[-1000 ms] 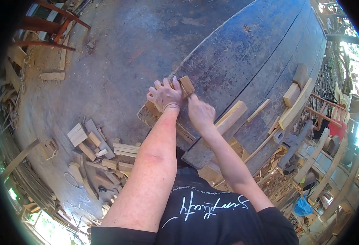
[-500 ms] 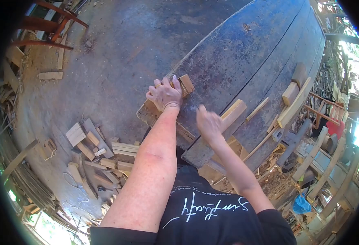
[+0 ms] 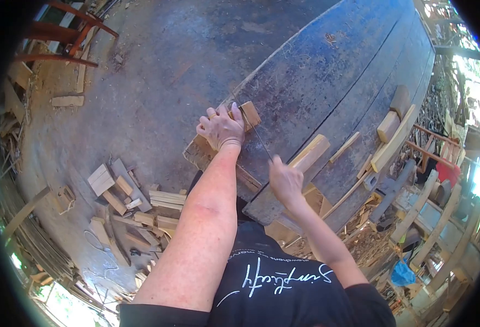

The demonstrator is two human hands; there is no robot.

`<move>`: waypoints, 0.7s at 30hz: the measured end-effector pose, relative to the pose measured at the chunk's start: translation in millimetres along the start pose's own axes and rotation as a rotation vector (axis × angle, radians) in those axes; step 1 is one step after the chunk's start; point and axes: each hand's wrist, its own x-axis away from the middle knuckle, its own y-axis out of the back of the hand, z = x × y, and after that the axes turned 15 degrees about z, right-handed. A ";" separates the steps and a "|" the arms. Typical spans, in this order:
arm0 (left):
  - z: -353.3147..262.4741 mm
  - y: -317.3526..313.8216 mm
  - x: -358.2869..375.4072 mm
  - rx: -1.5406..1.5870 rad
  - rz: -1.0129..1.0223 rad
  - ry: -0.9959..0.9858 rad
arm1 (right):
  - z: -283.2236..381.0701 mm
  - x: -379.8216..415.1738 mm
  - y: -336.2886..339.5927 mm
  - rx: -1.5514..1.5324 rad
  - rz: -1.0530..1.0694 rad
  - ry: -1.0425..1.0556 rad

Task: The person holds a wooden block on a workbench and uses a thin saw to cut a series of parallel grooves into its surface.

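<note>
My left hand presses down on a small wood block at the near left edge of the workbench, its fingers curled over the wood. The block's right end sticks out past my thumb. Wrapped round the handle end of a thin saw is my right hand; the handle itself is hidden in my fist. The saw's narrow blade, seen nearly edge-on, runs up and left from my fist across the block, close beside my left thumb.
Right of my right hand, a thicker wood piece lies on the bench, with a long pale strip farther right. Wood offcuts are piled on the floor at left. A reddish wooden chair stands at top left.
My right hand has drawn back toward my body and slightly right, showing more of the saw blade. My left hand and the block stay almost where they were.
</note>
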 end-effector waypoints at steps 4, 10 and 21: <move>2.0 -2.4 1.4 -0.019 -0.033 -0.015 | 9.6 -17.1 -0.3 -0.022 -0.054 0.017; 2.0 -1.2 1.0 -0.020 -0.051 -0.018 | 30.0 -70.7 9.2 -0.099 -0.125 0.064; 1.2 0.8 2.8 -0.042 -0.057 -0.012 | 36.0 -92.7 13.3 -0.063 -0.090 0.065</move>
